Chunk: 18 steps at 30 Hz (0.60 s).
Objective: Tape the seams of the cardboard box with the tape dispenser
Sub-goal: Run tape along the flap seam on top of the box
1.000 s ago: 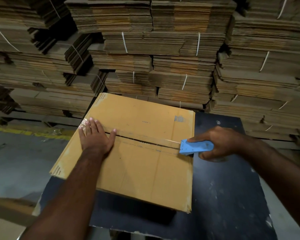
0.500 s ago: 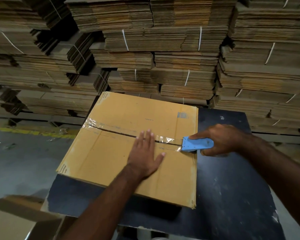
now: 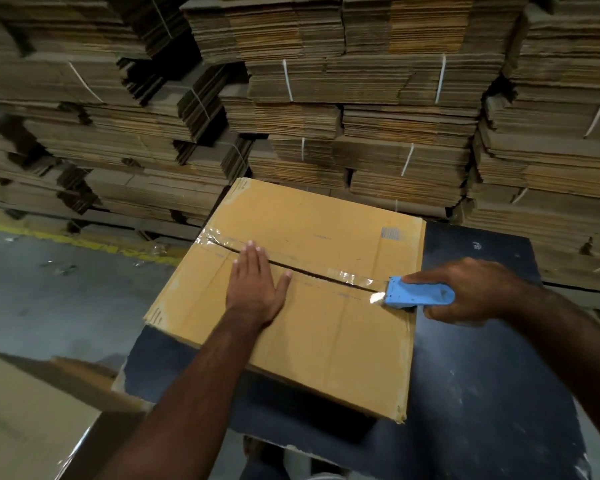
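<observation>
Right hand [image 3: 471,292] clenched round the blue tape dispenser [image 3: 418,292], hiding its back end; left hand [image 3: 257,289] flat, fingers open, on the cardboard box [image 3: 326,327] further along the glare-blurred tape [image 3: 347,273].

Head-worn camera looks forward and down, close over the table [image 3: 482,393].

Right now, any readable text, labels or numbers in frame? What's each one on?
None can be read.
Printed block near the far right corner of the cardboard box: too blurred to read.
Faint marks mid-flap on the box: too small to read.
White mark on the black table: not legible.
Blue tape dispenser: no text visible.
</observation>
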{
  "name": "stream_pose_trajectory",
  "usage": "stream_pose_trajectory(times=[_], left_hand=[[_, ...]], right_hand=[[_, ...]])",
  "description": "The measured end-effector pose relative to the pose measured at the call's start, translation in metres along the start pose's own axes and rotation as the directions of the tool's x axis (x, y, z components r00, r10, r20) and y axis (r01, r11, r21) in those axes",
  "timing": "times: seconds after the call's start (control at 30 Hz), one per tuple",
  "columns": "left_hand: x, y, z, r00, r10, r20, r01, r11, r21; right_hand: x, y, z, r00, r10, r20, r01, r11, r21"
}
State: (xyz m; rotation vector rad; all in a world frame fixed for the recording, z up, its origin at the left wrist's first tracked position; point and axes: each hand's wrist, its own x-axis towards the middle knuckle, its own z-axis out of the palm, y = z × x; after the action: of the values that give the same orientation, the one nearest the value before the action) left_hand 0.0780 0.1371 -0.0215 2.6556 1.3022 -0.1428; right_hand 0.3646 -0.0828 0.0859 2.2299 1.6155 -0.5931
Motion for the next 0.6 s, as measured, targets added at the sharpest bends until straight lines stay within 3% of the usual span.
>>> stream_pose_trajectory(times=[0.17, 0.43, 0.6], left_hand=[[0.010, -0.008, -0.003, 0.999, -0.040, -0.004, 0.040, 0.999, -0.008], [-0.022, 0.048, 0.012, 0.971, 0.230, 0.061, -0.231, 0.973, 0.012], [-0.027, 0.081, 0.013, 0.972, 0.223, 0.078, -0.224, 0.975, 0.002]], right_hand=[[-0.003, 0.000, -0.001, 0.999, -0.020, -0.035, 0.020, 1.000, -0.001], [0.000, 0.001, 0.003, 0.998, -0.016, -0.054, 0.016, 1.000, -0.004], [-0.001, 0.003, 0.006, 0.997, -0.021, -0.076, 0.022, 1.000, 0.012]])
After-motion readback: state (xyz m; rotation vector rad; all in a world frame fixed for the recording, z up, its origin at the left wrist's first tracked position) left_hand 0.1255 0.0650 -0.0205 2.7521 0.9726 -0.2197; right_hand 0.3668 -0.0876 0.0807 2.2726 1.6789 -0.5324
